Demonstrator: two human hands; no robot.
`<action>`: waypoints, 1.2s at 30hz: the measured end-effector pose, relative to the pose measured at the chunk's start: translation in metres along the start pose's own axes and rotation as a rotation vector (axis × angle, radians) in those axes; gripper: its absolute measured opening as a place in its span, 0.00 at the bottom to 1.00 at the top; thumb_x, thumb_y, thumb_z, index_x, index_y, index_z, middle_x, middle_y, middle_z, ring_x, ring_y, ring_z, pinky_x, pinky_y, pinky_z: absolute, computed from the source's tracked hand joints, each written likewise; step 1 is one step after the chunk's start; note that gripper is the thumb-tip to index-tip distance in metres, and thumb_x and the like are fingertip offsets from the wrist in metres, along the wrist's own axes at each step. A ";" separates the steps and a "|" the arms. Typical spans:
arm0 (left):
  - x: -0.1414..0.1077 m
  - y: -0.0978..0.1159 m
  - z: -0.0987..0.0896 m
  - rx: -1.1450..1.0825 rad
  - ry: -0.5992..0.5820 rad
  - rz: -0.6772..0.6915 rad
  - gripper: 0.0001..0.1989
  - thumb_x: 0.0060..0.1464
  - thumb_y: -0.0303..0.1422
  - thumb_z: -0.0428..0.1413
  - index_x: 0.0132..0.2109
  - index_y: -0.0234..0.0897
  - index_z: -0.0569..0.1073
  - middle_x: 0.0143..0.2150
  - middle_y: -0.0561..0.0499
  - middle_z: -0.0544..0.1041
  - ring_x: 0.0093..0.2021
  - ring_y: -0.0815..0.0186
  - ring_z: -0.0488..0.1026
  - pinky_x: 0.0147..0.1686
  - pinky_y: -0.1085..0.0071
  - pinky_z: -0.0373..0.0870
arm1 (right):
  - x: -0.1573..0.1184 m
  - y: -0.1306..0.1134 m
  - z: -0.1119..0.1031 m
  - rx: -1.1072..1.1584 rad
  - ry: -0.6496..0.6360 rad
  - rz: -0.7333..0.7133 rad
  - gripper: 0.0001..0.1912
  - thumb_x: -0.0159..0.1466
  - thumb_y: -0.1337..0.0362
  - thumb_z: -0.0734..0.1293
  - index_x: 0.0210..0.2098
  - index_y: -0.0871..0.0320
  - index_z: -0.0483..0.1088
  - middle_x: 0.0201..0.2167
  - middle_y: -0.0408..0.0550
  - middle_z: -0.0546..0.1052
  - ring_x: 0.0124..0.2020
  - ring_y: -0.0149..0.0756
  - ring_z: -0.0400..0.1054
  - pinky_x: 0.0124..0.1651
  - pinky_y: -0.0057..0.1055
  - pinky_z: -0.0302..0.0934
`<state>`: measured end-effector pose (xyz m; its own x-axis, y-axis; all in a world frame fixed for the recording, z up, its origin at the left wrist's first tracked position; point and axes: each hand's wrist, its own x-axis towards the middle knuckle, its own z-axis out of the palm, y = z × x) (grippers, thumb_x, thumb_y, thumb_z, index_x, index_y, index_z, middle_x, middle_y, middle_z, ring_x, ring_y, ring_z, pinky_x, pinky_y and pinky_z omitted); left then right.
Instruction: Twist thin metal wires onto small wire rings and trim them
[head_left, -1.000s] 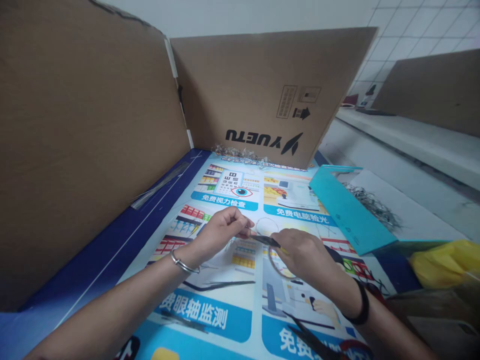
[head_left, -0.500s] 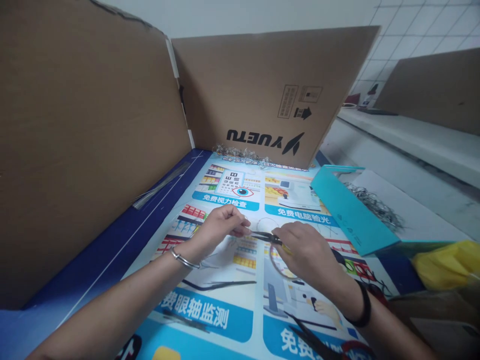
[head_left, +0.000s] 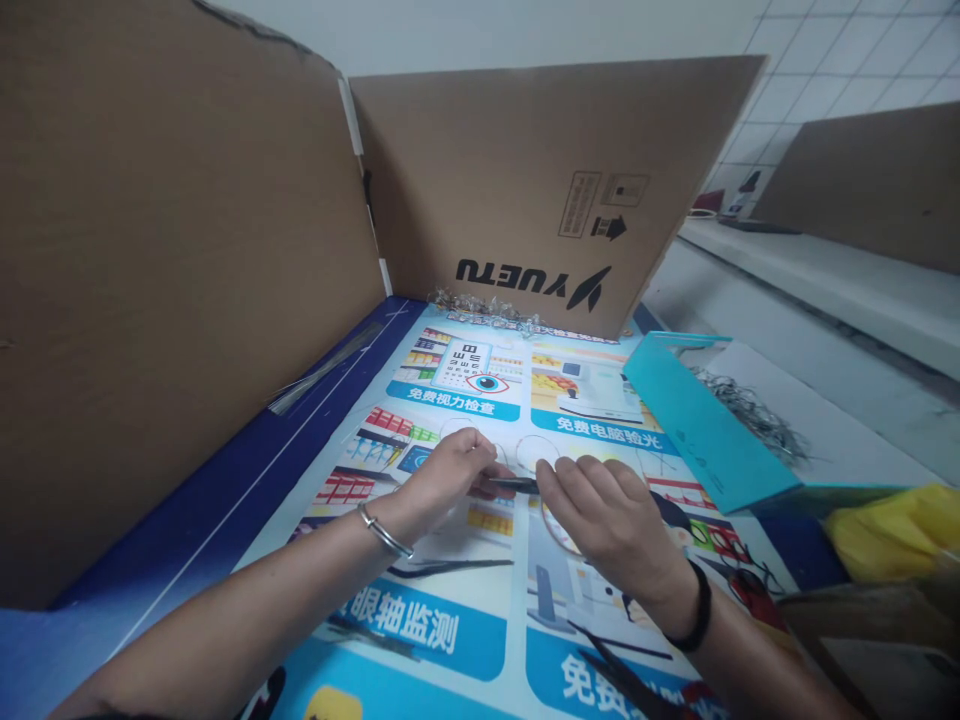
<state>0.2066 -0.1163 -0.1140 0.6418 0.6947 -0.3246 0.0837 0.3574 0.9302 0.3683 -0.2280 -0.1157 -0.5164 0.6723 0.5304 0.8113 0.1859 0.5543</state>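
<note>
My right hand is wrapped round a pair of dark pliers, whose narrow jaws point left. The jaw tips reach the fingers of my left hand, which are pinched together; whatever lies between them is too small to make out. A silver bangle circles my left wrist, a black band my right. Both hands are over a printed poster covering the table. Thin wire loops show just beyond the hands.
Cardboard panels stand at the back and left. Clear small pieces line the back panel. At right are a turquoise box, a heap of thin wires and yellow plastic. Scissors lie near the front; wire strands lie left.
Both hands have moved slightly nearer to me. My right hand has turned, and the pliers' jaws now look narrower, with their tips at my left fingers.
</note>
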 end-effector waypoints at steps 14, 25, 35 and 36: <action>-0.002 -0.008 0.003 -0.106 0.025 -0.011 0.05 0.50 0.30 0.53 0.31 0.36 0.62 0.30 0.48 0.76 0.28 0.65 0.76 0.31 0.69 0.72 | -0.001 -0.003 0.004 -0.012 0.001 -0.013 0.11 0.62 0.71 0.62 0.43 0.63 0.71 0.35 0.52 0.75 0.38 0.42 0.63 0.40 0.39 0.53; -0.002 -0.010 0.007 -0.150 0.002 -0.031 0.06 0.49 0.31 0.54 0.30 0.37 0.63 0.27 0.51 0.76 0.28 0.65 0.76 0.33 0.67 0.73 | -0.004 -0.006 0.009 0.016 -0.006 -0.019 0.11 0.62 0.70 0.62 0.44 0.63 0.70 0.35 0.52 0.74 0.38 0.41 0.63 0.40 0.39 0.52; -0.004 -0.009 0.008 -0.143 0.013 -0.040 0.05 0.49 0.30 0.54 0.30 0.37 0.63 0.27 0.51 0.76 0.26 0.65 0.76 0.32 0.67 0.73 | -0.005 -0.006 0.011 0.036 -0.013 -0.007 0.11 0.62 0.71 0.62 0.44 0.62 0.70 0.35 0.51 0.73 0.37 0.39 0.62 0.39 0.38 0.52; -0.003 -0.009 0.008 -0.144 0.010 -0.039 0.05 0.49 0.30 0.54 0.30 0.37 0.63 0.27 0.51 0.76 0.27 0.65 0.76 0.32 0.67 0.73 | -0.005 -0.006 0.011 0.039 -0.013 -0.005 0.11 0.62 0.71 0.62 0.44 0.62 0.69 0.35 0.51 0.73 0.37 0.39 0.62 0.39 0.38 0.52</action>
<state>0.2096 -0.1267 -0.1200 0.6324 0.6846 -0.3625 -0.0024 0.4696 0.8829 0.3690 -0.2246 -0.1294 -0.5175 0.6804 0.5190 0.8187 0.2171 0.5317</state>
